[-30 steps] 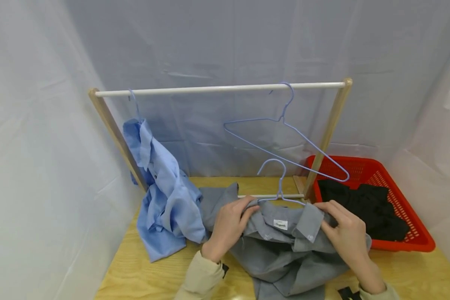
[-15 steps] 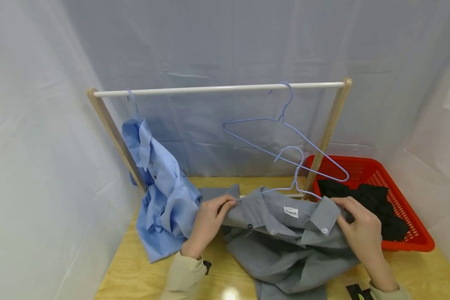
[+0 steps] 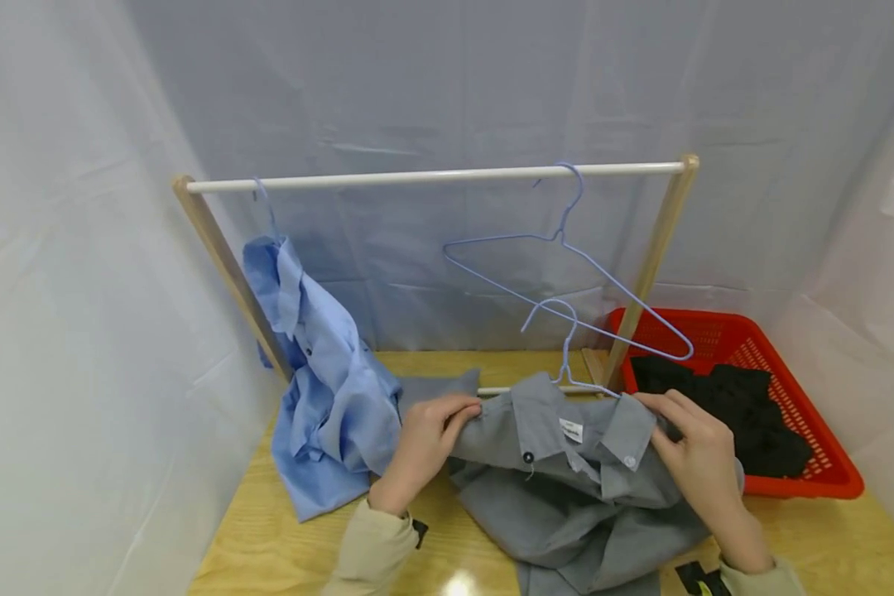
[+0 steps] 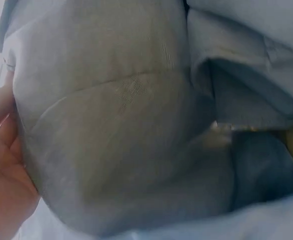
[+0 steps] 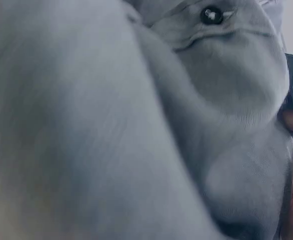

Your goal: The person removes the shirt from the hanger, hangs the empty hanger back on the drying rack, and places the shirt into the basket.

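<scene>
Both hands hold a grey collared shirt (image 3: 566,497) up off the wooden table in front of the rack. My left hand (image 3: 426,443) pinches its left shoulder between thumb and fingers. On the other side my right hand (image 3: 696,459) pinches the shoulder just beside the collar. A light-blue wire hanger (image 3: 566,352) sits inside the shirt, its hook and neck rising from the collar while its arms are mostly hidden by the cloth. The wrist views are filled with grey cloth; the right one also shows a dark button (image 5: 212,15).
A white-barred rack (image 3: 432,176) stands behind, holding an empty blue hanger (image 3: 626,290) at right and a light-blue shirt (image 3: 335,372) on a hanger at left. A red basket (image 3: 805,414) with black cloth (image 3: 737,414) is at the right, on the wooden table (image 3: 253,546).
The left hand has moved outward to the shirt's left shoulder. Shirt and hanger swung right, then came partly back left; the left collar flap now stands up over the hanger's left arm.
</scene>
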### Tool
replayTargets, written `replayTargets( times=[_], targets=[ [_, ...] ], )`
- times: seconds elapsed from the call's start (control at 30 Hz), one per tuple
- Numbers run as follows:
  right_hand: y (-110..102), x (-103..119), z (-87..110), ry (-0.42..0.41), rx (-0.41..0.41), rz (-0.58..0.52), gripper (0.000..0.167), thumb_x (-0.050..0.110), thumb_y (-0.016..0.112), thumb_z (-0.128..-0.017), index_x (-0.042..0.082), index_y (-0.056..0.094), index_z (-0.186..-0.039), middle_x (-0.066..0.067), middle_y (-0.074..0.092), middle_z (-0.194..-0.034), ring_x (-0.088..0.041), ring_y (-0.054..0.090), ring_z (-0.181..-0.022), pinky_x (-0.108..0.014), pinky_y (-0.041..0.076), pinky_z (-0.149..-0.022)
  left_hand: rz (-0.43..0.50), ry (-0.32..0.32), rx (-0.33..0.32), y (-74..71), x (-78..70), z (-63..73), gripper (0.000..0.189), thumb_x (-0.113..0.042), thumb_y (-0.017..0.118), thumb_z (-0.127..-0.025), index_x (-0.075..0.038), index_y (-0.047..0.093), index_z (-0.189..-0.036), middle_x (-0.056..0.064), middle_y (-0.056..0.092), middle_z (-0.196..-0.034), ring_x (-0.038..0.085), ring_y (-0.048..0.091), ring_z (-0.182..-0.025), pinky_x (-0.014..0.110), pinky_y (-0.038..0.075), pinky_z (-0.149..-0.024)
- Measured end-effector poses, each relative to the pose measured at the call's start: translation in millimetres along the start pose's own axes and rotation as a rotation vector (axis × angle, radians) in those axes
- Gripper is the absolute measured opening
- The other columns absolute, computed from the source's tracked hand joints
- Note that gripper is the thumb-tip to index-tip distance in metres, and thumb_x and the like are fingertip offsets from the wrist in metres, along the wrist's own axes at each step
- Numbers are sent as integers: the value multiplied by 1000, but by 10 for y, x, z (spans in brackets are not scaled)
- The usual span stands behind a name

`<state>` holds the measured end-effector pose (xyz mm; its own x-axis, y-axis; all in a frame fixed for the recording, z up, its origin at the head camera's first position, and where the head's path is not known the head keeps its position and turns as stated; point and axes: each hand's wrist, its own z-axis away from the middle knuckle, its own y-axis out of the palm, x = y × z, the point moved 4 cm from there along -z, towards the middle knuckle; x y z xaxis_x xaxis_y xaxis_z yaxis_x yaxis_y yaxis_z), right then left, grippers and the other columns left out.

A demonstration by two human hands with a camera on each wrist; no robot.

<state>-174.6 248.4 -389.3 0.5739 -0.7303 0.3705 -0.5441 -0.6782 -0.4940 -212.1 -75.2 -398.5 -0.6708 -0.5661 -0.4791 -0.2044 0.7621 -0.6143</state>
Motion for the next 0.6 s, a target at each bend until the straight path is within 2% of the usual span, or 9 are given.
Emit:
replayTargets(
  times=[0.1,0.17,0.2,0.3,0.47,0.6],
  targets=[
    [75,75,-12,-40,-5,-17,19,0,76,-84,11,78,-100,4,57,-79,3,32,-59,-16,26,-52,9,14,-17,58,-79,-39,12,-14,70,-95,-10,79,-103,2,78,-96,14,73,-80,28,58,-73],
    [129,133,-20,-76,-22,-30,24,-3,77,-80,10,78,-99,2,59,-79,2,30,-58,-16,25,-50,17,17,-19,90,-122,-62,13,-13,69,-96,-10,78,-104,3,77,-98,15,73,-82,28,58,-73],
    [156,158,-24,-90,-25,-32,33,-10,75,-73,11,78,-99,2,59,-79,2,30,-57,-16,24,-49,22,18,-17,103,-143,-72,12,-12,67,-97,-9,77,-104,4,77,-98,15,73,-81,29,58,-72],
    [215,216,-28,-106,-21,-32,35,-10,75,-71,11,78,-98,1,62,-81,0,30,-55,-16,24,-47,21,17,-14,136,-177,-88,12,-10,63,-100,-10,75,-103,4,76,-96,16,72,-82,29,57,-72],
    [217,223,-37,-83,-1,-38,34,-11,75,-74,12,79,-98,2,64,-82,-3,37,-56,-16,27,-48,44,9,-9,104,-142,-99,13,-9,62,-101,-10,74,-101,5,76,-94,16,73,-82,30,58,-72],
    [70,105,-35,-18,-37,-42,35,-16,73,-75,10,81,-97,3,66,-81,2,38,-59,-13,27,-50,55,-12,-35,-19,-50,-90,14,-11,63,-101,-8,76,-102,6,77,-97,18,74,-86,32,59,-76]
  ],
)
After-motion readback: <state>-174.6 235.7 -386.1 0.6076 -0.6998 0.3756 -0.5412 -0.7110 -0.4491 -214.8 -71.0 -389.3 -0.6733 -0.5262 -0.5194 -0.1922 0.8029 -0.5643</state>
